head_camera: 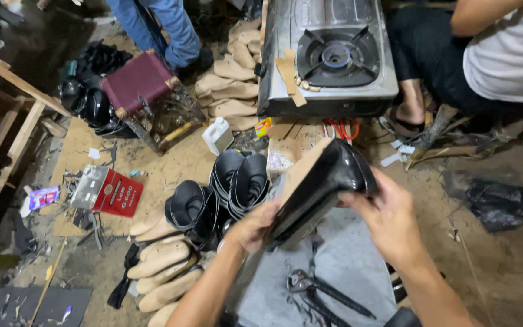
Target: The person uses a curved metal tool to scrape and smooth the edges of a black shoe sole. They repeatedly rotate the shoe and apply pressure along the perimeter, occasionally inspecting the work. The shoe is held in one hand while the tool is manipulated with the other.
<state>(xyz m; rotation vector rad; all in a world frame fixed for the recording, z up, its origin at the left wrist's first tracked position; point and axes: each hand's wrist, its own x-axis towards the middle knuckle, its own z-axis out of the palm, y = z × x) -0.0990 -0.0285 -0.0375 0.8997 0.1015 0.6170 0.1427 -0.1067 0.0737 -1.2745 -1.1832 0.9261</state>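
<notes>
Head view: left hand (254, 227) and right hand (388, 217) gripped a shiny black shoe upper on its last (319, 184); it could slip onto the pincers (325, 292) below.

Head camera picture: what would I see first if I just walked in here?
First, the shiny black shoe upper on its wooden form, held up in the middle by the left hand and right hand. Behind it sits a steel gas stove, and pale wooden shoe forms lie on the floor at lower left, near a red box.
</notes>
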